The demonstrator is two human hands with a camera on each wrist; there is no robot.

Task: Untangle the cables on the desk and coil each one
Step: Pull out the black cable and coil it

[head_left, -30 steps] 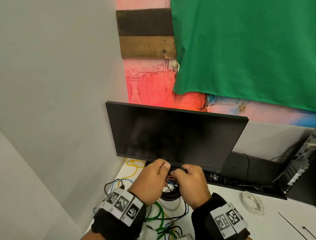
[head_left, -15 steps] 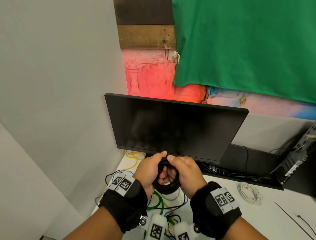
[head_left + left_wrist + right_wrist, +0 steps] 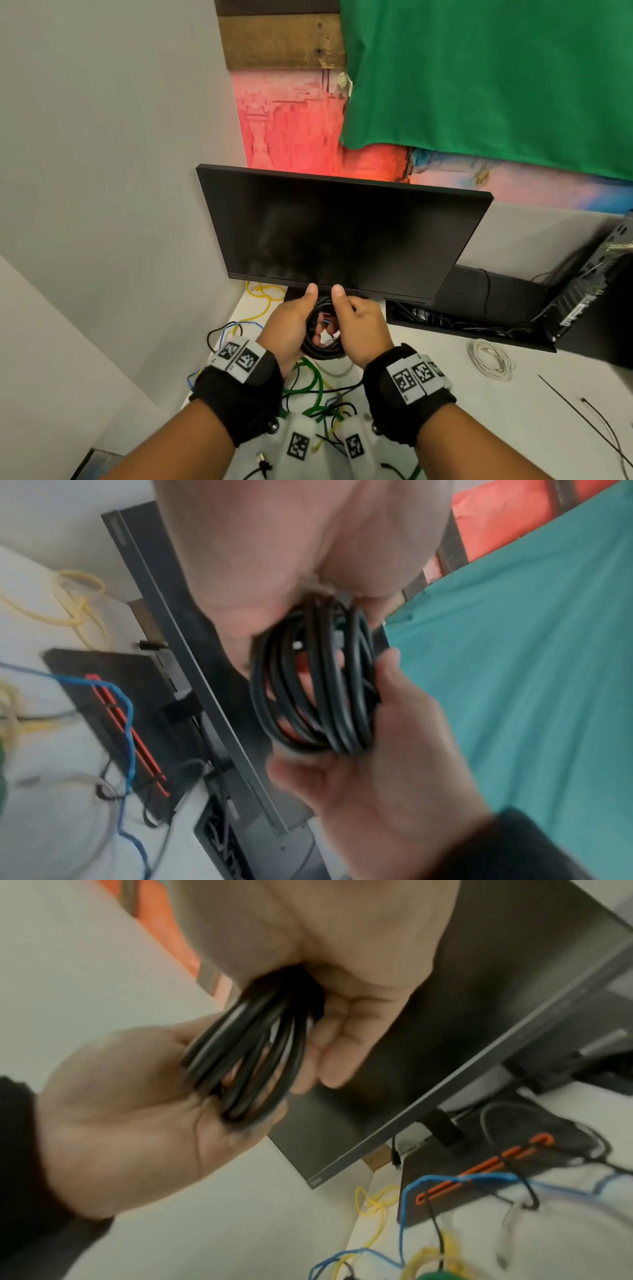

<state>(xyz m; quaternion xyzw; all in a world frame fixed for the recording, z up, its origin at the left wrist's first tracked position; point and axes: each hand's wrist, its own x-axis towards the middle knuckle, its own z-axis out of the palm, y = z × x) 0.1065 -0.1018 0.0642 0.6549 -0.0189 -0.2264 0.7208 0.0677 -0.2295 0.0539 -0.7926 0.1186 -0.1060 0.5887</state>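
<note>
1. Two hands in view, both on one black coil [image 3: 320,334]. It is held up off the desk [image 3: 445,394], just in front of the lower edge of the monitor [image 3: 342,233].
2. Left hand [image 3: 291,329]: grip closed round the coil's left side, fingers curled under the loops, thumb up along the top.
3. Right hand [image 3: 363,329]: grip closed round the coil's right side, thumb up beside the left thumb. The two thumbs stand close together, not touching.
4. Left wrist view: the black coil [image 3: 315,685] shows about five or six stacked turns. The ring stands on edge between the two palms, its open middle facing the wearer in the head view. No loose tail can be made out; the picture is blurred.
5. Right wrist view: the same coil [image 3: 253,1053] seen nearly edge-on, its loops bunched and smeared by blur.
6. One white coil [image 3: 489,359] lies flat on the desk to the right, well apart from the hands.
7. Loose cables on the desk below and left of the hands, one of each colour that I can tell: a yellow cable [image 3: 263,301], a blue cable [image 3: 195,377], a green cable [image 3: 315,383]. Thin black strands cross among them; their count is unclear.
8. One green cloth [image 3: 496,75] hangs on the wall above the monitor.
</note>
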